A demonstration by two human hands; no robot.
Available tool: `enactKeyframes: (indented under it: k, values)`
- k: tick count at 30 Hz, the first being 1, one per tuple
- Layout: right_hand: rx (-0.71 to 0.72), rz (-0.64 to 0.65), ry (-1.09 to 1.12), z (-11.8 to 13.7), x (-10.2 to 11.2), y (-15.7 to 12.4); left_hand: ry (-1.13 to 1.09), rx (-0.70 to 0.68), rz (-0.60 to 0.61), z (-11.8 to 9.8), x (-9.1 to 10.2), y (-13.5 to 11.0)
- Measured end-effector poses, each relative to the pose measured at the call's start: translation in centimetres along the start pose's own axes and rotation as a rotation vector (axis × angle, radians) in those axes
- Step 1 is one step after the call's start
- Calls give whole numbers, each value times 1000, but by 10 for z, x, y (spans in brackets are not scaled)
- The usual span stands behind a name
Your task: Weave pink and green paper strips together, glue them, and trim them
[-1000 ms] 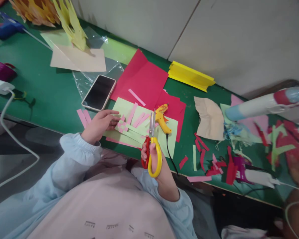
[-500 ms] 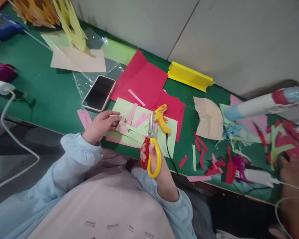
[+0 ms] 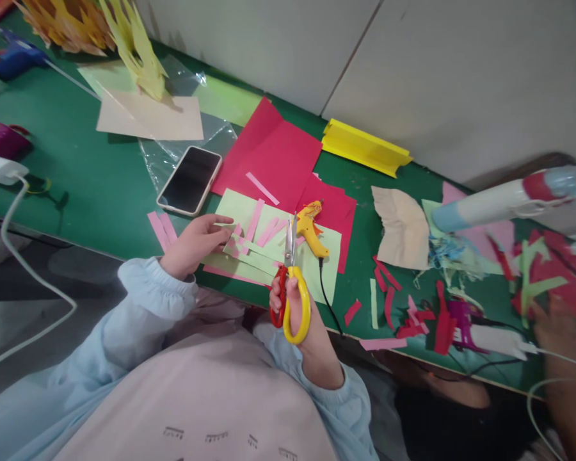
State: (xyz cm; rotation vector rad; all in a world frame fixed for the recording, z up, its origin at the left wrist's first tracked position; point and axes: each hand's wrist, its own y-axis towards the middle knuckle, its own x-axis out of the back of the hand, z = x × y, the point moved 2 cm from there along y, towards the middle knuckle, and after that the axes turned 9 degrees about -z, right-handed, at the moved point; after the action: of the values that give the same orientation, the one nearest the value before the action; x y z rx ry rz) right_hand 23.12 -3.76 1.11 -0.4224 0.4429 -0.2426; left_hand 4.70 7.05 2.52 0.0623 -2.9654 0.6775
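My left hand [image 3: 196,245] has its fingers closed on the left end of woven paper strips [image 3: 242,241], pale green crossed with pink. My right hand [image 3: 295,301] grips scissors [image 3: 290,282] with one red and one yellow handle loop. Their blades point away from me and look nearly closed, just right of the woven strips. Beneath lies a pale green sheet [image 3: 333,272], with loose pink strips [image 3: 253,227] on it. A yellow glue gun [image 3: 311,230] rests on the sheet beside the blades, its black cord running off the table's front edge.
Red paper [image 3: 269,153] and a phone [image 3: 191,180] lie behind. A folded yellow piece [image 3: 365,147] stands near the wall. Rightward are a beige paper piece [image 3: 400,227], a white bottle [image 3: 499,205], red scraps [image 3: 417,323] and another person's hand [image 3: 561,330]. A blue glue gun [image 3: 16,56] lies far left.
My left fingers have shifted slightly; the scissors stay almost still. At the right, the other person's hand has moved a little left, and more of that person shows below the table.
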Motion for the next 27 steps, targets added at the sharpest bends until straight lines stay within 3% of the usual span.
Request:
enactKeyframes:
  k: [15, 20, 27]
  values:
    - [-10, -43, -6, 4, 5, 6, 85, -99, 134, -4, 0, -1]
    - [65, -42, -64, 24, 7, 11, 97, -217, 152, -9, 9, -1]
    - [112, -56, -51, 52, -7, 23, 61, -335, 135, -31, 19, -9]
